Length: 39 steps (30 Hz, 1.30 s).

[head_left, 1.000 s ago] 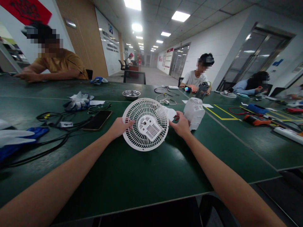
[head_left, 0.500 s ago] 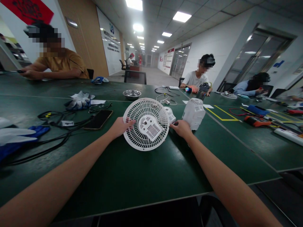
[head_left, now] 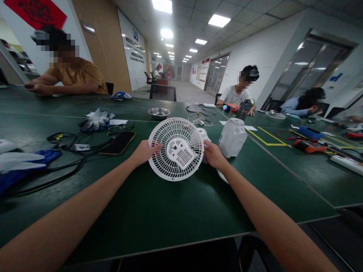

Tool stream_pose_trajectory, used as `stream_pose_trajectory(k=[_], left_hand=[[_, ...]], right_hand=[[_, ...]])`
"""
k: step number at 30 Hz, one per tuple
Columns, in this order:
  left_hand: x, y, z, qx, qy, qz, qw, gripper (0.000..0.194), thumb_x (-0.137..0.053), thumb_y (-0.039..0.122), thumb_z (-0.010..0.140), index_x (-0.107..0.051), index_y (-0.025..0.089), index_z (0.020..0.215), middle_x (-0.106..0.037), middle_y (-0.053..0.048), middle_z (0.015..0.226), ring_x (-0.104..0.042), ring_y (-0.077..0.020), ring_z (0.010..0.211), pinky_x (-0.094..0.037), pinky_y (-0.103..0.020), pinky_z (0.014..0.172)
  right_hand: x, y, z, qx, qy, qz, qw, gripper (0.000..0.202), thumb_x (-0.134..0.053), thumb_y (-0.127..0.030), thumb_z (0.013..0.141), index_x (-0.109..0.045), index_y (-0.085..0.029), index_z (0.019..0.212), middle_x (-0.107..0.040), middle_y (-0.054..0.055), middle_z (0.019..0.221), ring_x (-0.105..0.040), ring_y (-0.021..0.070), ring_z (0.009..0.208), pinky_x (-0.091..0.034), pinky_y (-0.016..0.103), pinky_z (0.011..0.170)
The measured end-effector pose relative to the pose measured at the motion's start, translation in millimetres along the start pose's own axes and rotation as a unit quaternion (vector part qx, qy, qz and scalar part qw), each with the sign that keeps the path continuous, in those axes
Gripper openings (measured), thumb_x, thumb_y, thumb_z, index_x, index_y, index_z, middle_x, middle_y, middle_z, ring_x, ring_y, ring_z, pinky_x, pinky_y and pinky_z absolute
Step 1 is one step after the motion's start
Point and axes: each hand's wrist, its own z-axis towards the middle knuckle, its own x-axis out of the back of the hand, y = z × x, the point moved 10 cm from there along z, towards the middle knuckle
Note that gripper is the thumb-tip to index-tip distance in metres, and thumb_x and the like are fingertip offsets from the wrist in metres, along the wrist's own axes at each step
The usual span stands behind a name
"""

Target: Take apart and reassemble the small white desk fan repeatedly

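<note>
A round white fan grille [head_left: 181, 154] with a slotted plate at its centre is held up over the green table, its face tilted toward me. My left hand [head_left: 146, 152] grips the left rim, thumb over the ribs. At the right rim, my right hand [head_left: 213, 154] has its fingers closed on the edge. Behind the grille a small white vented part [head_left: 202, 133] shows only partly. Just right of my right hand stands a white plastic housing [head_left: 232, 138], upright on the table. A white curved edge [head_left: 221, 176] peeks out below my right wrist.
A metal bowl [head_left: 159, 113] sits beyond the grille. To the left lie a phone [head_left: 119, 143], black cables [head_left: 82, 160] and work gloves [head_left: 96, 121]. An orange multimeter [head_left: 309, 146] is at right. Several people sit around the table.
My right hand has shifted slightly up along the grille's rim and its fingers have changed grip. The grille itself has hardly moved.
</note>
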Motion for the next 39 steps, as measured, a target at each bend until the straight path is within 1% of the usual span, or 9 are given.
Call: stream_pose_trajectory(k=[4, 8, 12, 15, 19, 24, 32, 35, 39], left_hand=[[0.0, 0, -1, 0.003, 0.000, 0.000, 1.000, 0.024, -0.072, 0.040, 0.083, -0.070, 0.018, 0.094, -0.076, -0.008, 0.087, -0.073, -0.0233, 0.077, -0.059, -0.039, 0.075], [-1.0, 3, -3, 0.005, -0.003, 0.000, 1.000, 0.024, -0.071, 0.041, 0.083, -0.070, 0.019, 0.091, -0.076, -0.007, 0.086, -0.073, -0.0233, 0.077, -0.059, -0.038, 0.075], [-0.9, 4, -3, -0.001, -0.001, -0.002, 1.000, 0.024, -0.071, 0.040, 0.084, -0.070, 0.018, 0.093, -0.076, -0.008, 0.088, -0.073, -0.0226, 0.077, -0.059, -0.037, 0.074], [-1.4, 4, -3, -0.008, 0.000, 0.002, 1.000, 0.024, -0.070, 0.040, 0.085, -0.069, 0.018, 0.094, -0.075, -0.008, 0.088, -0.073, -0.0223, 0.077, -0.059, -0.036, 0.074], [-0.2, 6, -2, -0.016, 0.011, 0.023, 1.000, 0.023, -0.069, 0.039, 0.085, -0.069, 0.016, 0.087, -0.074, -0.007, 0.080, -0.071, -0.0218, 0.072, -0.058, -0.037, 0.072], [-1.7, 3, -1, -0.008, 0.003, 0.009, 1.000, 0.023, -0.070, 0.039, 0.086, -0.069, 0.017, 0.091, -0.075, -0.008, 0.087, -0.072, -0.0219, 0.075, -0.057, -0.037, 0.073], [-9.0, -1, 1, -0.016, -0.037, 0.025, 0.999, 0.031, -0.065, 0.046, 0.089, -0.071, 0.017, 0.098, -0.077, -0.010, 0.090, -0.071, -0.0232, 0.078, -0.053, -0.034, 0.068], [-9.0, -2, 6, -0.028, -0.035, 0.023, 0.999, 0.038, -0.058, 0.053, 0.092, -0.070, 0.016, 0.092, -0.075, -0.008, 0.080, -0.067, -0.0195, 0.067, -0.047, -0.030, 0.060], [-6.8, -13, 13, 0.000, -0.033, -0.056, 0.998, 0.056, -0.048, 0.067, 0.092, -0.068, 0.015, 0.090, -0.072, -0.007, 0.073, -0.063, -0.0184, 0.060, -0.044, -0.028, 0.055]], right_hand=[[-23, -14, -7, 0.012, -0.052, 0.123, 0.991, 0.027, -0.060, -0.031, 0.082, -0.066, -0.024, 0.108, -0.065, -0.002, 0.067, -0.053, 0.0145, 0.050, -0.044, 0.027, 0.047], [-46, -13, -11, -0.048, -0.106, 0.234, 0.965, 0.027, -0.063, -0.039, 0.081, -0.068, -0.024, 0.104, -0.066, 0.000, 0.072, -0.059, 0.0167, 0.057, -0.049, 0.028, 0.048], [-60, -5, -16, -0.129, -0.109, 0.364, 0.916, 0.033, -0.058, -0.054, 0.088, -0.066, -0.025, 0.100, -0.071, 0.003, 0.085, -0.067, 0.0194, 0.073, -0.057, 0.034, 0.067], [-77, -7, -26, -0.190, -0.165, 0.426, 0.869, 0.039, -0.052, -0.060, 0.092, -0.063, -0.025, 0.106, -0.073, 0.003, 0.094, -0.070, 0.0203, 0.084, -0.059, 0.038, 0.078], [-95, -21, -39, -0.235, -0.236, 0.487, 0.807, 0.044, -0.038, -0.056, 0.100, -0.062, -0.021, 0.112, -0.073, 0.006, 0.101, -0.071, 0.0191, 0.092, -0.059, 0.037, 0.085], [-102, -26, -43, -0.260, -0.228, 0.530, 0.774, 0.039, -0.039, -0.049, 0.102, -0.061, -0.020, 0.114, -0.073, 0.006, 0.101, -0.071, 0.0189, 0.091, -0.059, 0.034, 0.081], [-93, -24, -34, -0.228, -0.154, 0.547, 0.791, 0.030, -0.046, -0.049, 0.099, -0.060, -0.024, 0.112, -0.072, 0.004, 0.101, -0.070, 0.0199, 0.091, -0.059, 0.036, 0.075], [-72, -23, -25, -0.169, -0.090, 0.520, 0.832, 0.034, -0.056, -0.047, 0.094, -0.054, -0.032, 0.124, -0.070, 0.000, 0.106, -0.069, 0.0205, 0.093, -0.059, 0.037, 0.074], [-23, -31, -16, -0.034, 0.031, 0.405, 0.913, 0.053, -0.063, -0.049, 0.090, -0.043, -0.038, 0.138, -0.067, 0.000, 0.117, -0.066, 0.0205, 0.094, -0.057, 0.038, 0.078]])
